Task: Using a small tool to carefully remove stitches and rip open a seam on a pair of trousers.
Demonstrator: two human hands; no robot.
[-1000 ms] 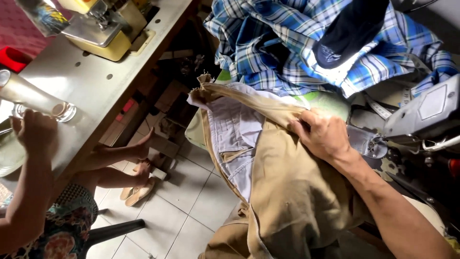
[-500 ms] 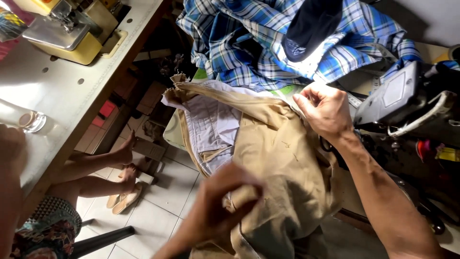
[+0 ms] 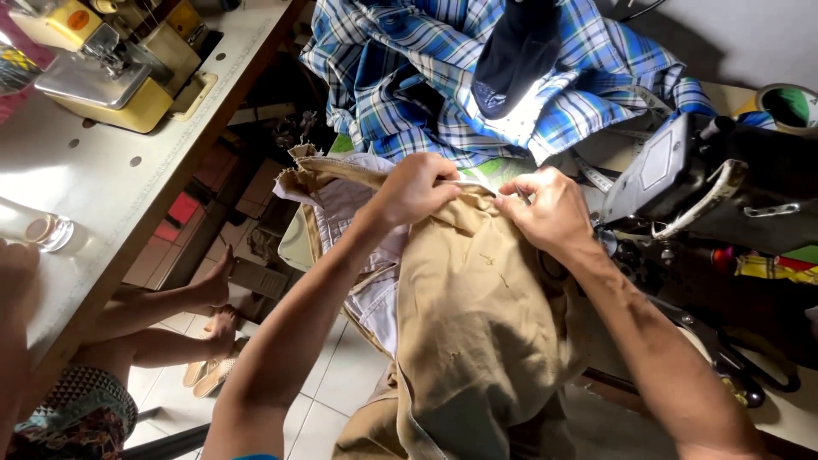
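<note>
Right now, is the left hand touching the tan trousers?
Touching. The head view shows the left hand pressed onto the tan trousers, its fingers bunching the cloth near the waistband, with no gap between them.

so there's two benches here. the pale grey bench (image 3: 111,196) runs along the 9 to 11 o'clock side, has a yellow and grey sewing machine (image 3: 111,72) sitting at 11 o'clock and a clear glass (image 3: 38,232) lying on its side near 9. the other bench (image 3: 788,413) is over at 3 to 5 o'clock, mostly buried: dark sewing machine (image 3: 724,192) at 3, blue plaid shirt (image 3: 477,77) heaped at 12, tan trousers (image 3: 477,315) draped over the middle and hanging off the edge. tiled floor (image 3: 341,375) below at 6 o'clock, a pair of sandals (image 3: 209,375) on it at 7
</note>
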